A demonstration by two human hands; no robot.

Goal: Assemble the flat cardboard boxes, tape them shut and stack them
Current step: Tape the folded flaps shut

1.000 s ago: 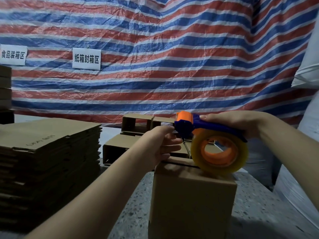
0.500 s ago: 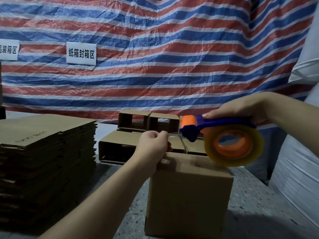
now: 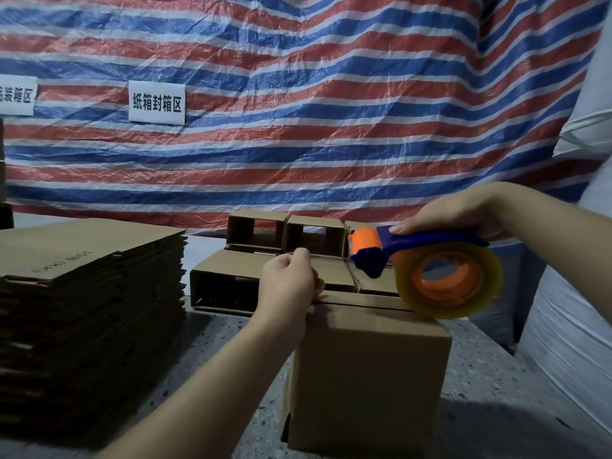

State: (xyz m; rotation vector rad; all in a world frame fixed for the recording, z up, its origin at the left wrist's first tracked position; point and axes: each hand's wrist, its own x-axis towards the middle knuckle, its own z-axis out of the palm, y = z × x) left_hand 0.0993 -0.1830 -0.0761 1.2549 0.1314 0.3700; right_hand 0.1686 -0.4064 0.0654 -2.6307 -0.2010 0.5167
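Observation:
An assembled brown cardboard box [image 3: 367,376] stands on the speckled table in front of me, its top flaps folded down. My right hand [image 3: 453,212] grips the blue handle of a tape dispenser [image 3: 430,270] with an orange roller and a roll of clear tape, held just above the box's far right edge. My left hand [image 3: 288,283] is curled over the box's far left corner and pinches the free end of the clear tape. A short strip of tape runs taut from my left fingers to the dispenser.
A tall stack of flat cardboard blanks [image 3: 89,303] fills the table's left side. Several opened box sleeves [image 3: 255,256] lie on their sides behind the box. A striped tarp [image 3: 298,111] with two white signs hangs behind. White sacks [image 3: 576,342] stand at the right.
My right hand has pulled the dispenser to the right, away from my left hand, drawing out a strip of tape. My left hand closed on the tape end at the box's corner.

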